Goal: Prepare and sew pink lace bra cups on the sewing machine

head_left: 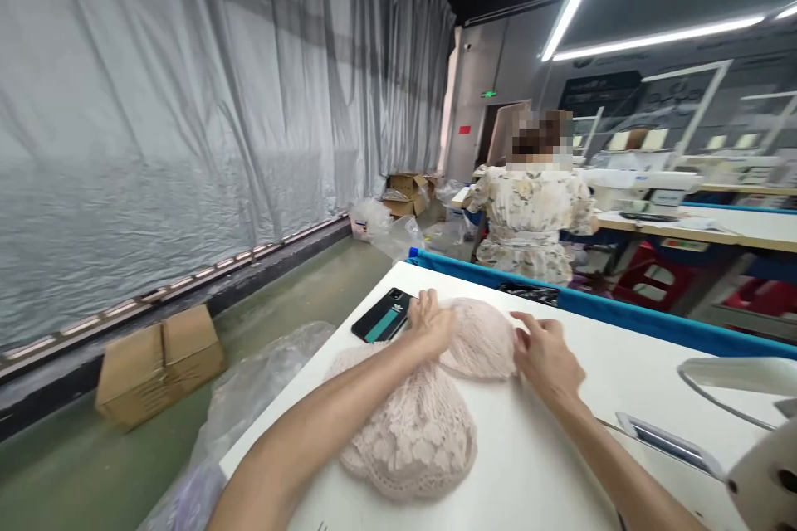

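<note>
A pale pink knitted hat [479, 338] lies on the white table between my two hands. My left hand [432, 325] is at its left edge with bent fingers, close to a black phone with a green stripe [383, 317]; the hand partly hides its own grip. On the opposite edge, my right hand [549, 357] pinches the knit between thumb and fingers. Nearer to me rests a second pale pink knitted hat [414, 436] with a lacy, bumpy pattern. My left forearm crosses above it and covers part of it.
A sewing machine [769, 465] stands at the right edge. Blue cloth [598, 303] runs along the table's far side. Beyond it sits a person in a floral top [532, 216]. Left on the floor are a cardboard box [162, 365] and clear plastic [255, 382].
</note>
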Action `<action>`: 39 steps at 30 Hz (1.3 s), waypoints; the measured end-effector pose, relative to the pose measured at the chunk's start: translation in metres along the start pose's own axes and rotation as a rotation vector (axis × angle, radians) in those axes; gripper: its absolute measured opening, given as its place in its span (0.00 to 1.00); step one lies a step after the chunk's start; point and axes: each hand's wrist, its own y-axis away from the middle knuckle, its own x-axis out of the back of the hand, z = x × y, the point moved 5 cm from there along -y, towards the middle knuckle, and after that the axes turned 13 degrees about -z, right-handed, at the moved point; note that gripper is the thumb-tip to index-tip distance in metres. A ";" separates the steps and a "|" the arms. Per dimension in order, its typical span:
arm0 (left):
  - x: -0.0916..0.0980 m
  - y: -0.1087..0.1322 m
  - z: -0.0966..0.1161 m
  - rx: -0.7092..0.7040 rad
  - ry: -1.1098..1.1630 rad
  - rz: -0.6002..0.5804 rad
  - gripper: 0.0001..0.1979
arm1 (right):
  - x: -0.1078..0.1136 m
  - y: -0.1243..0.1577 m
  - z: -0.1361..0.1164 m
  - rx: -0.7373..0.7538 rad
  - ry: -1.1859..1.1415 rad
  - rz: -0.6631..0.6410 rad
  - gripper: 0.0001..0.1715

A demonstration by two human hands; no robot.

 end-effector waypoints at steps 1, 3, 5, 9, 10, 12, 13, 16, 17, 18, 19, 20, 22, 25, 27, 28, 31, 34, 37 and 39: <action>0.003 0.013 0.001 -0.026 -0.029 0.027 0.15 | 0.000 0.013 -0.003 0.067 0.006 -0.006 0.16; 0.004 0.047 -0.001 -0.104 -0.072 0.051 0.15 | -0.007 0.044 -0.013 0.281 0.001 -0.103 0.17; -0.006 0.086 -0.007 -0.168 -0.099 0.013 0.15 | -0.022 0.082 -0.023 0.530 -0.020 -0.286 0.14; -0.044 0.143 -0.021 -0.177 -0.095 -0.148 0.29 | -0.038 0.135 -0.030 0.710 -0.058 -0.402 0.16; -0.052 0.151 -0.023 -0.171 -0.073 -0.170 0.31 | -0.038 0.142 -0.030 0.712 -0.065 -0.394 0.15; -0.062 0.162 -0.019 -0.186 -0.041 -0.180 0.34 | -0.032 0.151 -0.031 0.703 -0.073 -0.373 0.13; -0.063 0.165 -0.015 -0.200 -0.040 -0.163 0.33 | -0.027 0.154 -0.032 0.695 -0.074 -0.362 0.13; -0.057 0.169 0.004 -0.250 -0.084 -0.015 0.31 | -0.012 0.156 -0.037 0.664 -0.086 -0.326 0.14; -0.055 0.170 0.011 -0.274 -0.096 0.044 0.31 | -0.008 0.156 -0.040 0.653 -0.096 -0.317 0.15; -0.053 0.169 0.018 -0.293 -0.096 0.091 0.31 | -0.005 0.154 -0.043 0.643 -0.108 -0.312 0.15; -0.053 0.167 0.024 -0.305 -0.088 0.122 0.29 | -0.002 0.152 -0.046 0.630 -0.122 -0.311 0.14; -0.053 0.164 0.028 -0.299 -0.070 0.133 0.25 | -0.001 0.150 -0.048 0.616 -0.136 -0.313 0.14; -0.057 0.156 0.028 -0.253 -0.029 0.131 0.13 | 0.000 0.144 -0.047 0.577 -0.158 -0.323 0.14; -0.061 0.148 0.021 -0.237 0.024 0.120 0.09 | -0.003 0.140 -0.037 0.514 -0.166 -0.354 0.15; -0.062 0.147 0.017 -0.258 0.077 0.110 0.04 | -0.008 0.142 -0.029 0.489 -0.160 -0.389 0.16; -0.062 0.146 0.016 -0.266 0.108 0.106 0.02 | -0.011 0.143 -0.026 0.480 -0.155 -0.405 0.17; -0.060 0.145 0.015 -0.272 0.230 0.101 0.05 | -0.019 0.147 -0.022 0.447 -0.149 -0.428 0.21; -0.054 0.145 0.011 -0.274 0.423 0.111 0.07 | -0.020 0.147 -0.021 0.384 -0.153 -0.430 0.24; -0.046 0.145 -0.005 -0.254 0.705 0.132 0.07 | -0.019 0.145 -0.020 0.331 -0.141 -0.440 0.26; -0.041 0.145 -0.020 -0.239 0.910 0.165 0.11 | -0.022 0.145 -0.020 0.328 -0.115 -0.456 0.25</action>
